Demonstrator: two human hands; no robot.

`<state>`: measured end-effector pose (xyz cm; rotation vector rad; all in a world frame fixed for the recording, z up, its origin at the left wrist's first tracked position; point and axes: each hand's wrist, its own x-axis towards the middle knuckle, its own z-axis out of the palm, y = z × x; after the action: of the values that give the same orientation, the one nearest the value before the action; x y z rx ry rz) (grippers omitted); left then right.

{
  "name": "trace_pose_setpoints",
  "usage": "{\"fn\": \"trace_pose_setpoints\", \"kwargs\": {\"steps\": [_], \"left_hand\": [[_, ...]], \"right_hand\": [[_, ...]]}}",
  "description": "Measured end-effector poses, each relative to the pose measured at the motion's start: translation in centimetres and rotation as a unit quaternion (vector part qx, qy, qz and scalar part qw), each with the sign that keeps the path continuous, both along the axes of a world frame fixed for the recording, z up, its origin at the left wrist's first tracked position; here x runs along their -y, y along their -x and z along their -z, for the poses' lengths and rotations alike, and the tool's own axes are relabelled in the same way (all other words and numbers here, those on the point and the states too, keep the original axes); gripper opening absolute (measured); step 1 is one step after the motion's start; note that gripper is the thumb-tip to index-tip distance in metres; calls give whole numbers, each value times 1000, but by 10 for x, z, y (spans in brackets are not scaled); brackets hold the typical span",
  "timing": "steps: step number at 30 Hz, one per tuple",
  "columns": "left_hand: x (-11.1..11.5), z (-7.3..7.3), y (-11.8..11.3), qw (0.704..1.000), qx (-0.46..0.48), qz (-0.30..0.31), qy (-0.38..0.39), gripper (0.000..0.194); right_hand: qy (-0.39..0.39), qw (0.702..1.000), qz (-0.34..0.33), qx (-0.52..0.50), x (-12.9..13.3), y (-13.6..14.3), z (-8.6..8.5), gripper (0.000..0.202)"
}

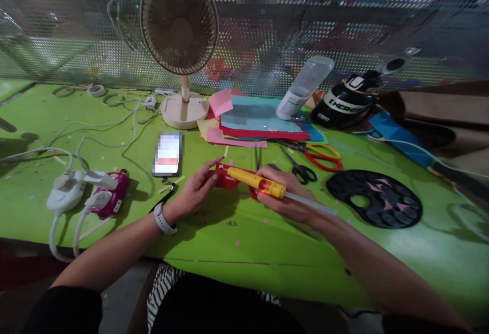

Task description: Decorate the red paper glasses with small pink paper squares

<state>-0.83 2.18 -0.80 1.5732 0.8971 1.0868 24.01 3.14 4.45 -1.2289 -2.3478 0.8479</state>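
My right hand (280, 191) is wrapped round a yellow glue gun (254, 179) with a red glow near its middle and a pale glue stick (311, 205) out of its back end. The gun's tip points left, over a red paper piece (228, 178). My left hand (198, 186) pinches the left edge of that paper between thumb and fingers, close to the tip. More red paper shows under the fingers of my right hand. A white band (164, 219) is on my left wrist.
A fan (185, 110) stands behind a phone (167, 155). Power adapters (110, 194) with cables lie left. Paper sheets (252, 115), a tilted clear bottle (303, 89) and a black bottle (344, 102) are at the back. Scissors (303, 172) and a black palette (376, 199) lie right.
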Motion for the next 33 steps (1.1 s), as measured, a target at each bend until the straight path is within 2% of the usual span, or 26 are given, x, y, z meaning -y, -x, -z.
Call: {"fn": "trace_pose_setpoints", "kwargs": {"steps": [6,12,26,33], "left_hand": [[0,0,-1,1000,14,10,3,45],[-1,2,-2,1000,14,6,-3,45],[0,3,-1,1000,17,9,-3,44],[0,0,-2,998,46,19,38,49]], "right_hand": [[-5,1000,2,4,0,0,0,4],[21,1000,18,-3,0,0,1,8],[3,1000,14,3,1,1,0,9],[-8,1000,0,-4,1,1,-4,8]]}}
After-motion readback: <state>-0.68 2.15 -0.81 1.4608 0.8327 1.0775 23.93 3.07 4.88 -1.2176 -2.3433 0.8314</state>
